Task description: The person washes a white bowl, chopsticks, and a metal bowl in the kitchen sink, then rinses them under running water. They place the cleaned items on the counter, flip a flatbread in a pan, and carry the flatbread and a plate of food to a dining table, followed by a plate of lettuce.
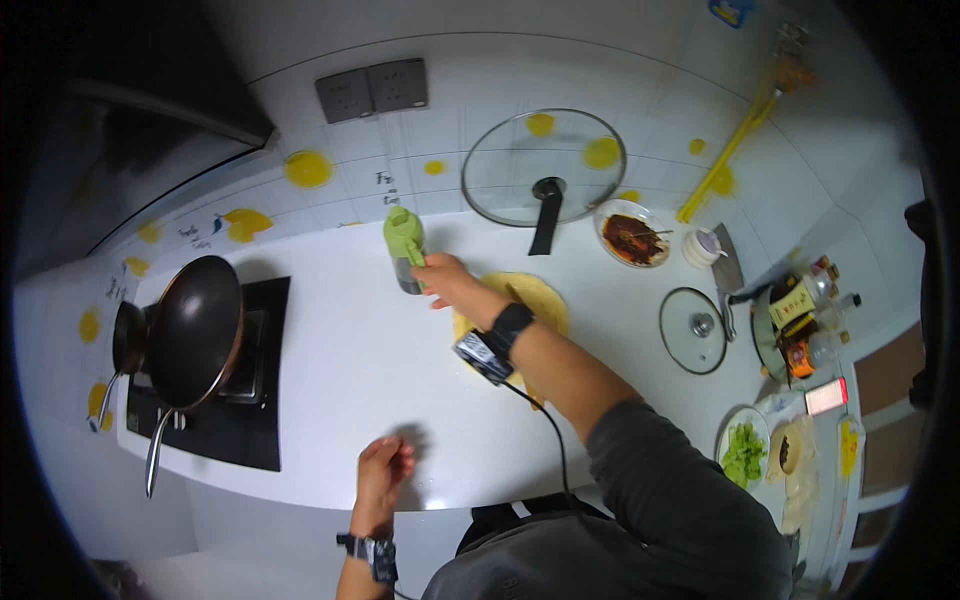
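My right hand [447,279] reaches across the counter to a green-topped oil bottle [404,236] with a clear lower part. Its fingers are closed at the bottle's green handle, and the bottle stands upright near the back wall. Beneath my right forearm lies a round, flat, pale yellow thing [540,296], mostly covered by the arm; whether it is a flatbread or a board I cannot tell. At the counter's front edge hovers my left hand [384,472], fingers curled in, with nothing seen in them.
On the left, a wok [198,330] and a small pan [129,338] sit on the black stove [262,400]. A large glass lid [500,180] leans on the wall beside a sauce plate [608,212]. Rightward are a smaller lid [680,340], a cleaver [728,262], bottles [800,300] and lettuce [744,455].
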Demonstrator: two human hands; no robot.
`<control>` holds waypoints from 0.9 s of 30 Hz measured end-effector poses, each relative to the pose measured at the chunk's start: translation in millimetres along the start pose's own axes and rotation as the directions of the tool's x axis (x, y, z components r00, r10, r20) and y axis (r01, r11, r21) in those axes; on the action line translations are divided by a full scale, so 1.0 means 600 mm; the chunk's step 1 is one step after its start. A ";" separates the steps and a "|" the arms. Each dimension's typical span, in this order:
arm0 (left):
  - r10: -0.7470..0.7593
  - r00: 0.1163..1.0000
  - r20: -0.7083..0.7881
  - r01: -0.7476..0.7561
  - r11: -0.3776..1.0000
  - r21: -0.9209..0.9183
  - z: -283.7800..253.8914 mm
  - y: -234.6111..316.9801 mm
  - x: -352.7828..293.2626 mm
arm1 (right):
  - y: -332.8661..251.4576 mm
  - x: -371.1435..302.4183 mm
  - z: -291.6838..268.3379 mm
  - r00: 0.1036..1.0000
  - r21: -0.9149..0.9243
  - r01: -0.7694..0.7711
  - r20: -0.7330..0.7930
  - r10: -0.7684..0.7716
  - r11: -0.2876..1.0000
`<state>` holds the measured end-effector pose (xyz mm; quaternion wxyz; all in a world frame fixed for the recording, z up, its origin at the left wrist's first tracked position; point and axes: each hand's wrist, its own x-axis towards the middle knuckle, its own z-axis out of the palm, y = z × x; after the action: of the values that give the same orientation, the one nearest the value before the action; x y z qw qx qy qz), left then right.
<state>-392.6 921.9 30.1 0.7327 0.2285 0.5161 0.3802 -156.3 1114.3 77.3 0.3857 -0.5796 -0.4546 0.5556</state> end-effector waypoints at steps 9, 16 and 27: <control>-0.041 0.999 -0.030 0.035 0.984 -0.174 -0.091 -0.023 -0.034 | 0.007 0.043 0.044 0.995 0.384 -0.089 -0.006 0.099 0.919; -0.083 0.964 0.252 0.113 0.988 -0.108 -0.018 0.009 0.008 | -0.037 -0.136 -0.043 0.999 0.496 0.035 -0.003 -0.039 0.868; -0.296 0.772 0.562 0.314 0.947 0.067 0.188 -0.025 0.058 | -0.072 -0.665 -0.332 0.796 0.205 0.293 -0.594 -0.119 0.934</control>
<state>-276.7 946.8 39.8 0.9076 0.2329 0.2999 0.1794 49.6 757.3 252.3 0.6425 -0.6037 -0.2933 0.3699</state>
